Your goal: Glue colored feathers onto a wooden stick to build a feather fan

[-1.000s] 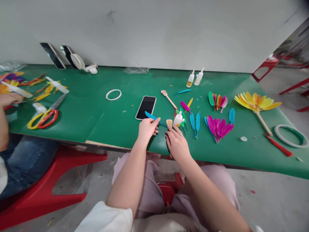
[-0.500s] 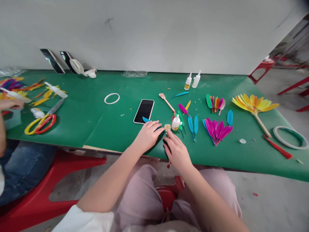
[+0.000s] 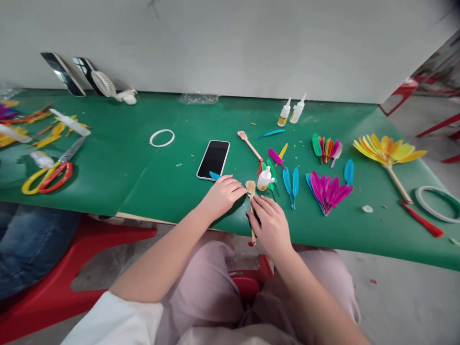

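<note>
My left hand (image 3: 225,196) is closed on a blue feather (image 3: 214,176), whose vane sticks out behind the fingers over the phone's lower edge. The dark quill end reaches the wide head of a wooden fan handle (image 3: 250,185) at the table's front edge. With fingertips and thumb, my right hand (image 3: 271,221) grips the stick of this handle just below the head. Beside the head stands a small white glue bottle (image 3: 264,179). A second wooden handle (image 3: 249,145) lies farther back, its red tassel near the bottle.
Around me lie a phone (image 3: 213,159), blue feathers (image 3: 294,184), magenta feathers (image 3: 327,190), a yellow feather fan (image 3: 390,151), a tape roll (image 3: 420,203) and a white ring (image 3: 161,138). Two glue bottles (image 3: 290,112) stand at the back. Scissors (image 3: 53,175) lie left.
My right hand has slid down off the handle's head, uncovering it. The left hand stays beside the head with the feather. The neighbour's hand has left the view at the left.
</note>
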The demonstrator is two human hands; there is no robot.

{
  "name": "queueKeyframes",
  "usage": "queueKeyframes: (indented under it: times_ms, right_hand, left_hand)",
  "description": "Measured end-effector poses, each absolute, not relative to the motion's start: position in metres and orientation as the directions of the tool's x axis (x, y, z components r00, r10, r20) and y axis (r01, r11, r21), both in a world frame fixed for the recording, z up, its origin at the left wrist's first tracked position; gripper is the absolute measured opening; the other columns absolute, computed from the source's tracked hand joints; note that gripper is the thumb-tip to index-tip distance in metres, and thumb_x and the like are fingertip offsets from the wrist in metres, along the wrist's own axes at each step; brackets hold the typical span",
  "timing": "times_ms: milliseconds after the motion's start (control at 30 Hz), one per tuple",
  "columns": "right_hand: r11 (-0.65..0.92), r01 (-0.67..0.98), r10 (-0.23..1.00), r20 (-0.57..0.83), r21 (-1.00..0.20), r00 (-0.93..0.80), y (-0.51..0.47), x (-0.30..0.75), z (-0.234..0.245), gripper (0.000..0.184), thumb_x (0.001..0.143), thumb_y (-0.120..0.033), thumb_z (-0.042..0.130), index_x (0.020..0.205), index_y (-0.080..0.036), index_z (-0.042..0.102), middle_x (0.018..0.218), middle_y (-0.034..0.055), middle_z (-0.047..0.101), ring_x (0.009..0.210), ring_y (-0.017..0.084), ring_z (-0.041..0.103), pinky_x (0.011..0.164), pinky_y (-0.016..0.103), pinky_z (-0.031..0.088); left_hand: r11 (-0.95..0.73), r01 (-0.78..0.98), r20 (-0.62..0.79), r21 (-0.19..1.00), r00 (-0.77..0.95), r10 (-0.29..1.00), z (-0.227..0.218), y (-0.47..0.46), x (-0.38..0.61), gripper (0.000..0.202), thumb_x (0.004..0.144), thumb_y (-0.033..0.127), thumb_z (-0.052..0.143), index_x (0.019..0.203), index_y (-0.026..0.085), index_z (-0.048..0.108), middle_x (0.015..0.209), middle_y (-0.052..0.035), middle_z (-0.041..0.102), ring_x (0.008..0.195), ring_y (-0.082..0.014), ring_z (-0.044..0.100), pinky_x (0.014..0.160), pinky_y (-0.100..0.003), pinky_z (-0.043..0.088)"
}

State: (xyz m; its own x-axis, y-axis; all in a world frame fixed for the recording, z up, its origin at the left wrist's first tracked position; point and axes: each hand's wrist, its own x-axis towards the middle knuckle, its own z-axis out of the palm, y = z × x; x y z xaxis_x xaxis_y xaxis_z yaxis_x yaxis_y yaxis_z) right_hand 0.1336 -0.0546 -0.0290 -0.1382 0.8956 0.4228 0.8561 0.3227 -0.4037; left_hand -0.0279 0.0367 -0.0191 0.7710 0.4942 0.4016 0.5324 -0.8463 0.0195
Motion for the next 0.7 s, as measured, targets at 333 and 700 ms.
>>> queueKeyframes:
  times_ms: [333,700]
  right_hand:
    - [0.296,0.862,0.909,0.398,-0.412,-0.122,-0.054,0.1336,-0.0298,0.029,0.084,-0.025,0.049,0.107,-0.014,0.062,0.109,0.0095,0.063,0.104,0.023,0.053,0.09,0.041,0.043]
    - [0.289,0.861,0.911,0.395,-0.417,-0.115,-0.0536,0.1334,-0.0302,0.028,0.085,-0.026,0.047,0.107,-0.015,0.062,0.109,0.0094,0.063,0.103,0.023,0.053,0.088,0.041,0.043]
  left_hand:
    - [-0.874,0.482,0.337,0.068,0.813,0.475,-0.0197,0.0408,-0.0266,0.025,0.087,0.011,0.037,0.095,0.014,0.061,0.086,-0.0079,0.061,0.086,-0.0161,0.054,0.078,-0.03,0.045]
    - [-0.88,0.467,0.319,0.086,0.824,0.468,-0.0206,0.0409,-0.0263,0.026,0.087,0.009,0.036,0.096,0.013,0.06,0.088,-0.0086,0.061,0.089,-0.0163,0.053,0.081,-0.029,0.046]
